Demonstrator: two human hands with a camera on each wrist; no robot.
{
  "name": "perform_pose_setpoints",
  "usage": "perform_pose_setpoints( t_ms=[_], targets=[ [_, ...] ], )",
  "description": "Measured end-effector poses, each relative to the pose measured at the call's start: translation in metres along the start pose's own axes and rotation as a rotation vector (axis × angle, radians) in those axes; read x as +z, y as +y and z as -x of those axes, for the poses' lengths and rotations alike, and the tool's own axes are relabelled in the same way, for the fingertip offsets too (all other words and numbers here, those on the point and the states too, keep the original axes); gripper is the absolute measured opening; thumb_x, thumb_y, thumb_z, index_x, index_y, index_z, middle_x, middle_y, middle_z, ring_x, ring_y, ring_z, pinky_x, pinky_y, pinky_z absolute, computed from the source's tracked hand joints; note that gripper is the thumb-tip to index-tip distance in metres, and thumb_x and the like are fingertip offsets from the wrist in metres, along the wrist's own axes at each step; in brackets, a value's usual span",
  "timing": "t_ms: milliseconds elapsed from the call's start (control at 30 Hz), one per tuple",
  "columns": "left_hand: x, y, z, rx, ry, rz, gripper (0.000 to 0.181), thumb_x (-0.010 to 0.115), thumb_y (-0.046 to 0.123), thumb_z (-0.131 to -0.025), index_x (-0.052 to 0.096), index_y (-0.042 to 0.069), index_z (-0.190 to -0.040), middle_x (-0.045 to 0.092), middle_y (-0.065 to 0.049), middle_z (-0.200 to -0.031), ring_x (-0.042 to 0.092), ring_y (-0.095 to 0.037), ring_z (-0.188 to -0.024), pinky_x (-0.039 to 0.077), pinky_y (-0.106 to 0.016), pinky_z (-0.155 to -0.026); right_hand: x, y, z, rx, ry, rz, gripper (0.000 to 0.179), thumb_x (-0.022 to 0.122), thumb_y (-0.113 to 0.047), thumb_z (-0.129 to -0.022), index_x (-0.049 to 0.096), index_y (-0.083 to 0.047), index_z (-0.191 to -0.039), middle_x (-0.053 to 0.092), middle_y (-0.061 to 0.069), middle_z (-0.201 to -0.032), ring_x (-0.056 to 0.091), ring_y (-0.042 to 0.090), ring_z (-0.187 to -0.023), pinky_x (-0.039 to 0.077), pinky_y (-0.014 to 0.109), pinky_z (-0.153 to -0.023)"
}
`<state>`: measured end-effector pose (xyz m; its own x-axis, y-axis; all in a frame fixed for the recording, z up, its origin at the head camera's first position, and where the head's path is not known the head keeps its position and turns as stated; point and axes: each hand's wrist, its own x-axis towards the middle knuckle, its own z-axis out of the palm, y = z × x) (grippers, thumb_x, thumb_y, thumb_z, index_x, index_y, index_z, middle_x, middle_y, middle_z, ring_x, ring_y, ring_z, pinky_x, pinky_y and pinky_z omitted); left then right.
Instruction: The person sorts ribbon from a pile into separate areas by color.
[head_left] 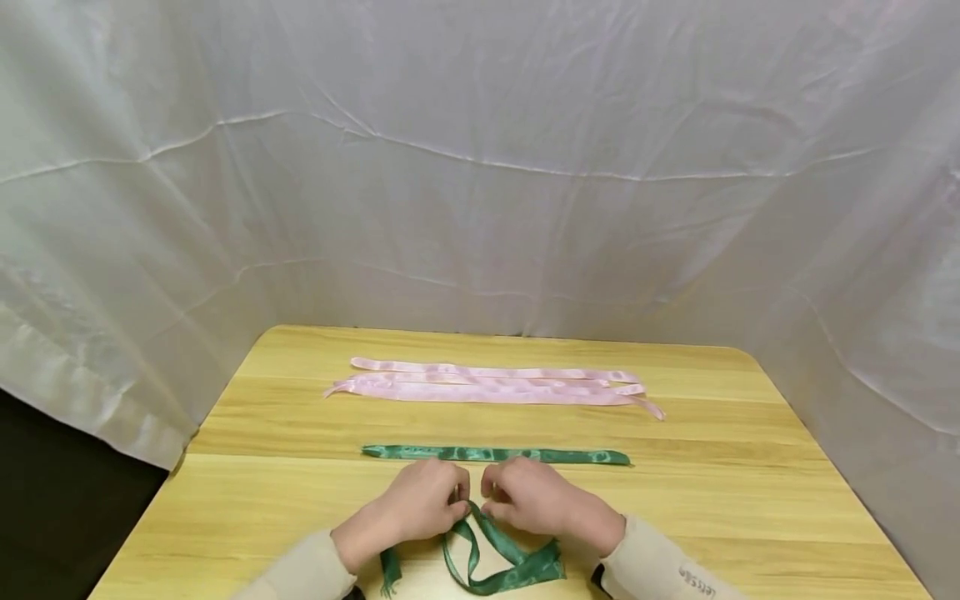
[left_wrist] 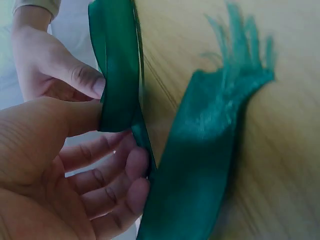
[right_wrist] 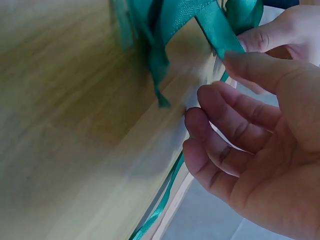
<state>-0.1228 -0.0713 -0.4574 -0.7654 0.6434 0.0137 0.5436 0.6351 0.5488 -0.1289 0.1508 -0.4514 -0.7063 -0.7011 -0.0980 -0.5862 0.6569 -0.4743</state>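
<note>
Close to the table's near edge, a loose green satin ribbon (head_left: 528,571) is held by both hands at a raised bend. My left hand (head_left: 427,498) pinches it between thumb and index finger, its other fingers loosely curled below. My right hand (head_left: 534,496) pinches the ribbon just to the right, thumb pressed on the band in the right wrist view. From the bend, loops hang down to the tabletop. One frayed end (left_wrist: 232,75) shows large in the left wrist view. A second green ribbon (head_left: 495,455) lies straight across the table just beyond the fingers.
Farther back, several pink ribbons (head_left: 487,388) lie side by side across the wooden table (head_left: 225,500). White cloth (head_left: 480,217) hangs behind the table and along its sides. A dark area (head_left: 60,500) shows at the lower left.
</note>
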Motion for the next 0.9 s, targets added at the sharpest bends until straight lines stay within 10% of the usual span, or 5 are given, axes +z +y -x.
perform_pose_setpoints(
  t_ms=[300, 900],
  targets=[
    [-0.004, 0.003, -0.002, 0.013, 0.032, 0.075, 0.026, 0.067, 0.011, -0.099, 0.069, 0.018, -0.074, 0.049, 0.013, -0.059, 0.039, 0.0, -0.049, 0.034, -0.019, -0.048, 0.0, -0.008, 0.003, 0.016, 0.006, -0.07, 0.042, 0.075, -0.045, -0.097, 0.072, -0.015, -0.126, 0.059, -0.013, -0.08, 0.044, 0.0, -0.063, 0.04, 0.02, -0.062],
    [-0.052, 0.007, 0.008, 0.079, 0.055, 0.156, 0.039, 0.058, 0.019, -0.109, 0.054, 0.021, -0.07, 0.034, 0.012, -0.057, 0.03, 0.001, -0.047, 0.029, -0.018, -0.052, -0.019, -0.011, 0.015, -0.209, 0.539, -0.05, 0.011, 0.067, -0.013, -0.103, 0.075, -0.014, -0.112, 0.078, -0.007, -0.094, 0.055, -0.003, -0.07, 0.05, 0.028, -0.074]
  ],
)
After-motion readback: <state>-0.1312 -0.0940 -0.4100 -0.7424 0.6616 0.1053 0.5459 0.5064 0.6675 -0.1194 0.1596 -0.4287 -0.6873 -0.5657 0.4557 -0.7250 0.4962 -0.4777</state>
